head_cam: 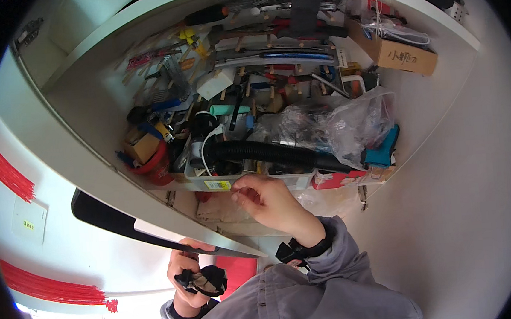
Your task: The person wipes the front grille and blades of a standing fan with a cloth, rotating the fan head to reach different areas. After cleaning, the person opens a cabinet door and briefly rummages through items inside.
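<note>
My right hand point(270, 201) is in front of an open cabinet, its fingers loosely curled and its thumb apart, with nothing visible in them. Its fingertips are by the yellow label of a grey plastic bin point(198, 182); touching cannot be told. A black corrugated hose point(259, 153) lies across the bin. My left hand point(185, 270) is at the lower left, fingers closed at the edge of the white cabinet door point(118, 188). A black and beige bundle point(206, 281) sits against this hand; whether strapped on or held is unclear.
Pliers point(292, 79) and other tools rest on wooden pegs at the back. A red bucket point(157, 167) stands left, a clear plastic bag point(356, 120) lies right, and a cardboard box point(405, 57) is at the upper right. A red seat point(237, 271) is below.
</note>
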Demonstrator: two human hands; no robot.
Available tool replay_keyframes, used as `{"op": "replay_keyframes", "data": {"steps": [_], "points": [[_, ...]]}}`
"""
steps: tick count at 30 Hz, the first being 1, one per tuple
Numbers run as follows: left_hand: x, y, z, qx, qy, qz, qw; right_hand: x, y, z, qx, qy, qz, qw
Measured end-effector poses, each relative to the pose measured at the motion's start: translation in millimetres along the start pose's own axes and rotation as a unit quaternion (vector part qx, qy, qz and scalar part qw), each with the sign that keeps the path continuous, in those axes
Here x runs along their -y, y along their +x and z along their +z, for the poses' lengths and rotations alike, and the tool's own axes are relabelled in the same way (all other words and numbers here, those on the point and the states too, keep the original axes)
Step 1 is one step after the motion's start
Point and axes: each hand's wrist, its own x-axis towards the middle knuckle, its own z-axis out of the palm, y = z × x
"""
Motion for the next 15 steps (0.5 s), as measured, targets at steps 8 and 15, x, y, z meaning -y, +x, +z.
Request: {"op": "replay_keyframes", "data": {"steps": [8, 15], "points": [[-3.6, 3.1, 1.6, -0.002, -0.014, -0.003, 1.0, -3.9, 0.9, 0.9, -0.01, -0.02, -0.025, 0.999], [-0.6, 2.9, 2.9, 0.002, 0.069, -0.007, 0.998, -3.7, -0.8, -2.5, -0.013, -0.02, -0.028, 0.999]]}}
